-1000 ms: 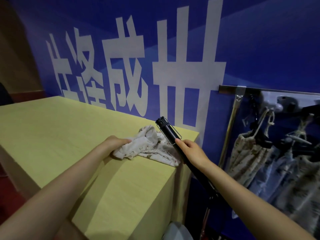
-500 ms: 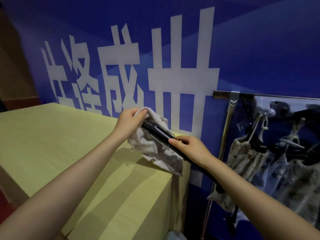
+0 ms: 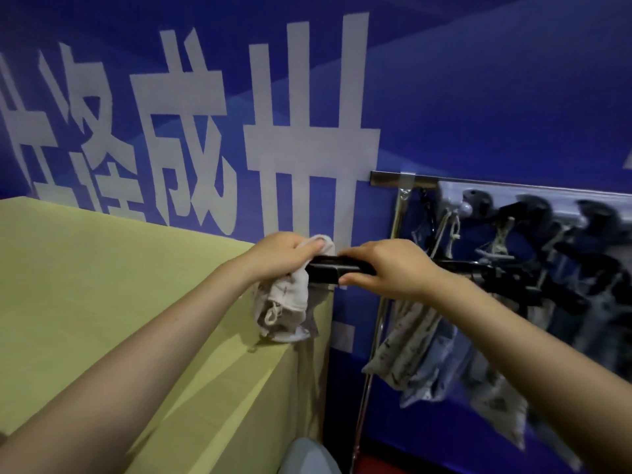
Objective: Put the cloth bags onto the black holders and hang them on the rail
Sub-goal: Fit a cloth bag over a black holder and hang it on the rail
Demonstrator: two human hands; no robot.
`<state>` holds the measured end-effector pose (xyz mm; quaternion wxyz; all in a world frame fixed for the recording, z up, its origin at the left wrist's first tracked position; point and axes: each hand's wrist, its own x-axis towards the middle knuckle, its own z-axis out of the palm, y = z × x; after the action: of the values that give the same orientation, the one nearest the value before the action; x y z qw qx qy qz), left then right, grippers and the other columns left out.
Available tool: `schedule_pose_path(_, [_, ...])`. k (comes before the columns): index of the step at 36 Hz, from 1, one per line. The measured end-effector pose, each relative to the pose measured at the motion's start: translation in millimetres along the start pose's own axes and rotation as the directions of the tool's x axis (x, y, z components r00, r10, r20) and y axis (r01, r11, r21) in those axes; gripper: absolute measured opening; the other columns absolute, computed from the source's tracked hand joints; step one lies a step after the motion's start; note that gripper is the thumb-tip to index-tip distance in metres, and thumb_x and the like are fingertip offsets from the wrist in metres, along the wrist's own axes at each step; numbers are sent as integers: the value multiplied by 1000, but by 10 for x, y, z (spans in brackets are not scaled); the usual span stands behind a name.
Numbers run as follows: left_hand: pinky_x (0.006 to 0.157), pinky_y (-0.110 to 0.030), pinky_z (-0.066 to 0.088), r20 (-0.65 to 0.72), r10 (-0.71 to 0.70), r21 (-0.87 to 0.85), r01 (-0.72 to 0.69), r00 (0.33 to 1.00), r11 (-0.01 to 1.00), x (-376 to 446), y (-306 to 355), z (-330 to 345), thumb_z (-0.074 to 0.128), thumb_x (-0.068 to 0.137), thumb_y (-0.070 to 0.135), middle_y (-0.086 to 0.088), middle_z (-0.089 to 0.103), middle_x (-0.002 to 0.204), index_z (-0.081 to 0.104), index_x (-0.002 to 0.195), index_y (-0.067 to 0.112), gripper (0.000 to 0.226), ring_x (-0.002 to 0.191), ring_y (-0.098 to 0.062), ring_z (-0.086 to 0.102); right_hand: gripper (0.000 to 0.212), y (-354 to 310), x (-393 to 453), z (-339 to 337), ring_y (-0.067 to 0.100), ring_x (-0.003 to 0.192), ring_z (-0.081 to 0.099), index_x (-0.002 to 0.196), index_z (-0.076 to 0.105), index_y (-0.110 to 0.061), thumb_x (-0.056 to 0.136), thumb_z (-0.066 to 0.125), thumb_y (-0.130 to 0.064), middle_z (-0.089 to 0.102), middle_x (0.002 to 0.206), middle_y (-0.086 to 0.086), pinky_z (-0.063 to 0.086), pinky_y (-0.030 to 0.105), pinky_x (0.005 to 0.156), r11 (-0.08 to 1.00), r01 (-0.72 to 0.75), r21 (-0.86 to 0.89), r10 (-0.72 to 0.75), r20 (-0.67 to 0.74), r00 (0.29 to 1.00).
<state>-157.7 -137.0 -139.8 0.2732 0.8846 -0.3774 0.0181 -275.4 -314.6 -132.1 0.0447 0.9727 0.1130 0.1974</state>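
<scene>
Bag lifted off the counter and onto the holder's end

Both hands have risen since the earlier frame, and the black holder (image 3: 337, 268) now lies nearly level instead of slanting. At its left end, the left hand (image 3: 282, 256) is closed around the bunched top of the cloth bag (image 3: 285, 302), pressing it over the holder's tip. To the right, the right hand (image 3: 386, 268) is wrapped around the holder's shaft, thumb beneath. This looks like the fitting step: the bag's mouth is being worked onto the holder. Next it likely needs seating firmly, then carrying right to the rail (image 3: 513, 186), where other filled holders already hang. Pale and crumpled, with a drawstring dangling, the bag hangs limp above the far right corner of the yellow counter (image 3: 102, 285), its lower edge just touching or nearly so
</scene>
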Motion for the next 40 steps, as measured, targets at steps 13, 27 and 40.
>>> schedule_pose_path(13, [84, -33, 43, 211, 139, -324, -65, 968, 944, -25, 245, 376, 35, 102, 39, -14, 66, 102, 68, 101, 26, 36, 94, -25, 61, 58, 208, -214, -141, 14, 87, 61, 105, 68, -33, 73, 49, -77, 69, 89, -9, 46, 32, 69, 980, -9, -199, -16, -124, 992])
schedule_pose_path(27, [87, -25, 46, 219, -19, -498, 129, 976, 858, -242, -84, 712, 48, 97, 42, 2, 73, 90, 73, 79, 27, 35, 91, -12, 66, 10, 356, -722, 290, 25, 82, 49, 86, 69, -3, 89, 66, -13, 63, 84, 9, 45, 36, 75, 991, -29, -132, -68, -670, 739])
schedule_pose_path(40, [97, -19, 33, 101, -97, -696, 140, 990, 704, -279, -150, 730, 46, 100, 30, 9, 55, 117, 61, 120, 13, 30, 115, -6, 49, 32, 158, -957, 70, 18, 70, 59, 76, 66, -12, 91, 54, -37, 63, 70, -1, 47, 33, 65, 765, -120, 633, 561, -563, 607])
